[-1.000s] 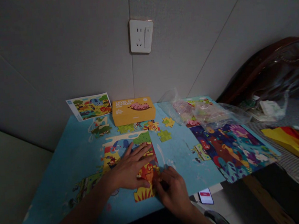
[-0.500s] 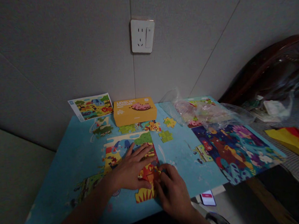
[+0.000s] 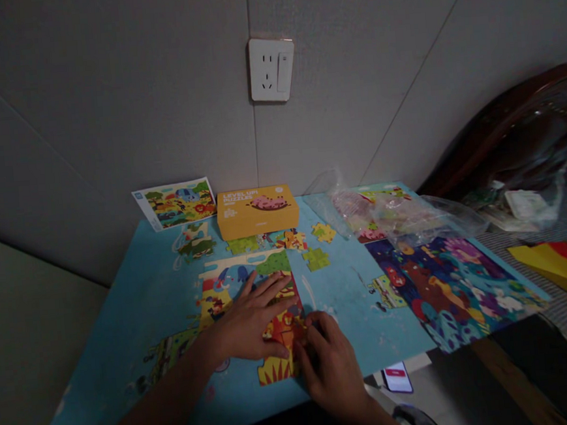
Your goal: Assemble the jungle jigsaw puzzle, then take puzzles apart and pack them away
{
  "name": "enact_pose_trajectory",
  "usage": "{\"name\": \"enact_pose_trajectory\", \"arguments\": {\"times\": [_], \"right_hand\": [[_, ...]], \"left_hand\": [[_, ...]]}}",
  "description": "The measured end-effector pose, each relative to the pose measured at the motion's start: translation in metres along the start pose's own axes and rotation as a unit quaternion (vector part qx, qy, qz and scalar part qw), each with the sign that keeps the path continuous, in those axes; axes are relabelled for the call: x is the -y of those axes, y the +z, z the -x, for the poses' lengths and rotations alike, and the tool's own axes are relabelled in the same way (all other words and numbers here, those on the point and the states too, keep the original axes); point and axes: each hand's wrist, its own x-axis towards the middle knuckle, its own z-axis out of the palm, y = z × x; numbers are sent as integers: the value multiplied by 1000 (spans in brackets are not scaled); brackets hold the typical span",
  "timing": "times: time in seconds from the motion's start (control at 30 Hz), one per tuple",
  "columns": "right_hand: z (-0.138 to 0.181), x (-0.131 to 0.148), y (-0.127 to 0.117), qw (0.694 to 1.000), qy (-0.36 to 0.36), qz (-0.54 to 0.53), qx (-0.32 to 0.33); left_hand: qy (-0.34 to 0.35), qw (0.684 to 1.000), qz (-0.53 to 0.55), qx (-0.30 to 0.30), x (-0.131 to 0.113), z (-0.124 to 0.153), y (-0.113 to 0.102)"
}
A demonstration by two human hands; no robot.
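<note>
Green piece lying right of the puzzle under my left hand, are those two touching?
Apart: the head view shows a strip of blue tabletop between the green piece and puzzle.

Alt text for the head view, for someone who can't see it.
The left hand lies spread on a part-built animal puzzle on a blue table; the right hand curls at the puzzle's right edge. A yellow box sits behind.

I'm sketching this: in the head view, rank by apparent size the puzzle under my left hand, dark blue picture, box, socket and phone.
1. Dark blue picture and puzzle: unsure, as your left hand covers part of the puzzle
2. Box
3. Socket
4. Phone, as far as it shows
</note>
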Motion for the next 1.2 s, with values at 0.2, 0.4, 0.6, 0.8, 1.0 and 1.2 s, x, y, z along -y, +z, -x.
{"name": "enact_pose_trajectory", "arguments": {"times": [0.2,0.4,0.6,0.8,1.0,1.2], "right_hand": [[1,0,-1,1000,14,-1,12],[0,-1,1,1000,23,-2,3],[0,0,0,1000,21,0,2],[1,-1,0,1000,18,2,-10],[0,-1,1,1000,20,1,-5],[0,0,0,1000,20,-3,-10]], "left_hand": [[-1,1000,2,4,0,0,-1],[-3,1000,1,1,0,0,0],[-1,1000,11,-2,1,0,1],[0,1000,15,-5,1,0,2],[1,1000,20,-12,1,0,1],[6,1000,18,-18,1,0,2]]}}
